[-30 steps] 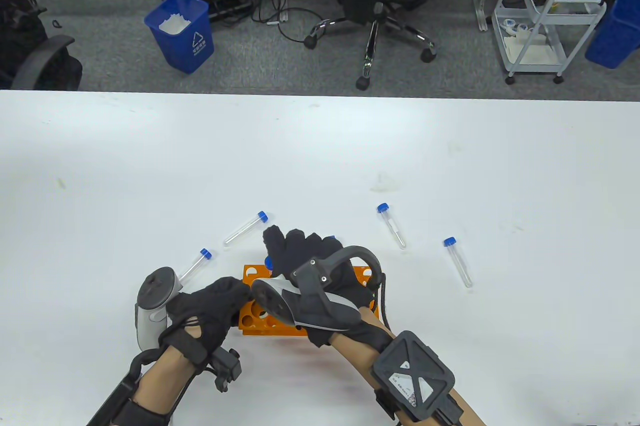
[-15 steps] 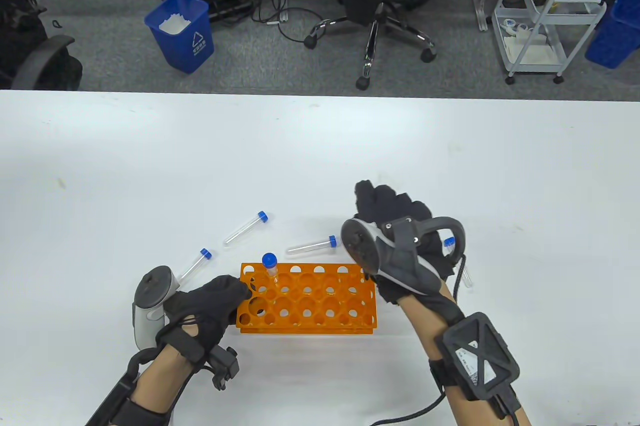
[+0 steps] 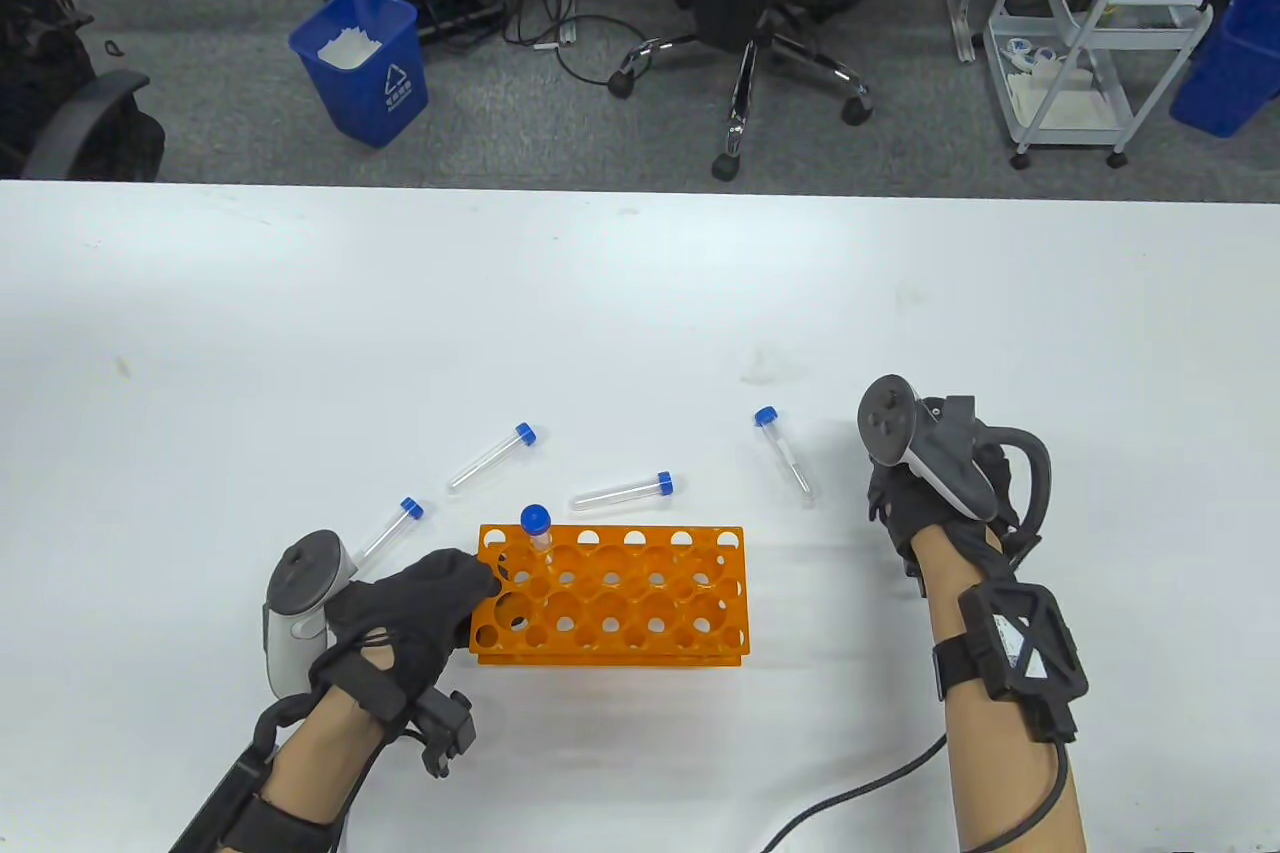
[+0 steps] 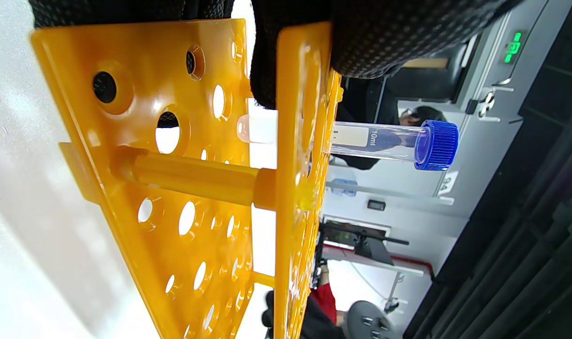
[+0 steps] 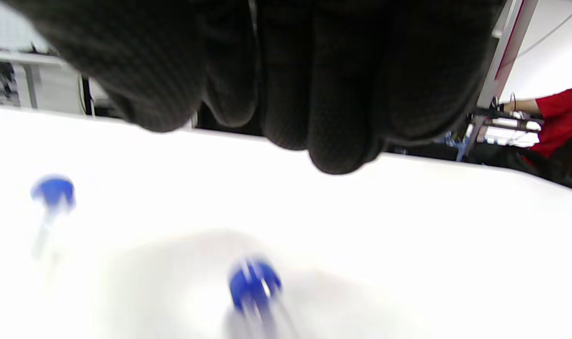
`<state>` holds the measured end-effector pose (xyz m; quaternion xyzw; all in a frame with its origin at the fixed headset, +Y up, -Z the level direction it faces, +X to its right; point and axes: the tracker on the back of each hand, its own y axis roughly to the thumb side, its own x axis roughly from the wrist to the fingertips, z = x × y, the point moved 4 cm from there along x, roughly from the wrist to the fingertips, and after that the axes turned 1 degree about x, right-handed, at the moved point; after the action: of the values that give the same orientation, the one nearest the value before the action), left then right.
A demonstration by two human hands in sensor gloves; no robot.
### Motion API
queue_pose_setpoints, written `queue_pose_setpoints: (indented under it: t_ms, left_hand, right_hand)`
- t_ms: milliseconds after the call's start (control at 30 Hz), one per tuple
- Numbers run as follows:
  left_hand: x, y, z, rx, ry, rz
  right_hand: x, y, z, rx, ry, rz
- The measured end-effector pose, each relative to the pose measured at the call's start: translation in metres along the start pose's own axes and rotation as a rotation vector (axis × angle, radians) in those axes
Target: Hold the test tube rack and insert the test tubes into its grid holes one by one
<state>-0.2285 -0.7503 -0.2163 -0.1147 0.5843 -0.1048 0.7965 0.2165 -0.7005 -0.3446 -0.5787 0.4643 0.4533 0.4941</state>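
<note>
The orange test tube rack (image 3: pixel 610 593) stands on the white table (image 3: pixel 640 293). My left hand (image 3: pixel 470 588) grips its left end; in the left wrist view my gloved fingers (image 4: pixel 384 33) clamp the rack's top plate (image 4: pixel 295 141). One blue-capped tube (image 3: pixel 538 528) stands in a back-left hole, also shown in the left wrist view (image 4: pixel 389 143). My right hand (image 3: pixel 895 503) hovers to the right of the rack, empty. In the right wrist view a blurred blue-capped tube (image 5: pixel 253 282) lies on the table just below its fingers (image 5: pixel 333 117).
Three loose tubes lie behind the rack (image 3: pixel 490 458), (image 3: pixel 392 528), (image 3: pixel 620 491), and another lies to the right of them (image 3: pixel 785 453), left of my right hand. A cable (image 3: pixel 860 793) runs from my right arm along the table's near edge.
My right hand let go of the tube standing in the rack and moved right, over the far-right loose tube. My left hand stays on the rack.
</note>
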Motion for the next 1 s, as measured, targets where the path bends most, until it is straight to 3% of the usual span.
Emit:
queue_pose_setpoints:
  t_ms: [167,367,667,1000]
  left_hand:
    - [0.000,0.000,-0.001,0.002,0.003,-0.001]
    - [0.000,0.000,-0.003,0.002,0.017,-0.005]
    - [0.000,0.000,-0.004,0.005,0.019,-0.005]
    - [0.000,-0.001,-0.004,0.005,0.017,-0.004]
  right_hand:
    - [0.008,-0.004,-0.038,-0.075,0.071,-0.027]
    - [0.011,-0.001,-0.056,-0.101,0.095,-0.043]
    - [0.011,0.000,-0.059,-0.052,0.066,-0.062]
    - [0.011,-0.002,-0.051,-0.051,0.107,-0.090]
